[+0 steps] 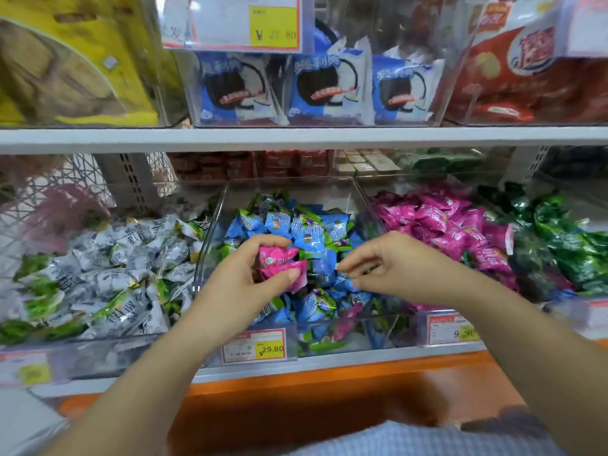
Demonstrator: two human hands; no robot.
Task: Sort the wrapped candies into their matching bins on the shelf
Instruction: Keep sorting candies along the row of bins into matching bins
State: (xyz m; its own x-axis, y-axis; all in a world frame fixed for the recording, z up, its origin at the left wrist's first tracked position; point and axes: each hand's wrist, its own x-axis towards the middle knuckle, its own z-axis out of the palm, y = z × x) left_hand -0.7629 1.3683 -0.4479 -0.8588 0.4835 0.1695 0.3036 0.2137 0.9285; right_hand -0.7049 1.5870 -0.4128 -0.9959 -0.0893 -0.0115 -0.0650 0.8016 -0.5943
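My left hand (250, 274) grips pink wrapped candies (284, 264) over the middle clear bin (210, 225), which is filled with blue candies (309, 232). A pink candy (342, 324) lies low at that bin's front among the blue ones. My right hand (391, 268) hovers over the same bin, fingertips curled close together near the blue wrappers; whether it pinches anything is unclear. The bin of pink candies (437, 222) stands to the right, a bin of white-and-green candies (108, 271) to the left, and green candies (566, 245) at the far right.
Price tags (255, 347) hang on the bin fronts. A white shelf board (296, 136) runs above, carrying clear boxes of blue biscuit packs (316, 90), red packs (533, 83) and yellow packs (65, 60). An orange ledge (296, 383) sits below the bins.
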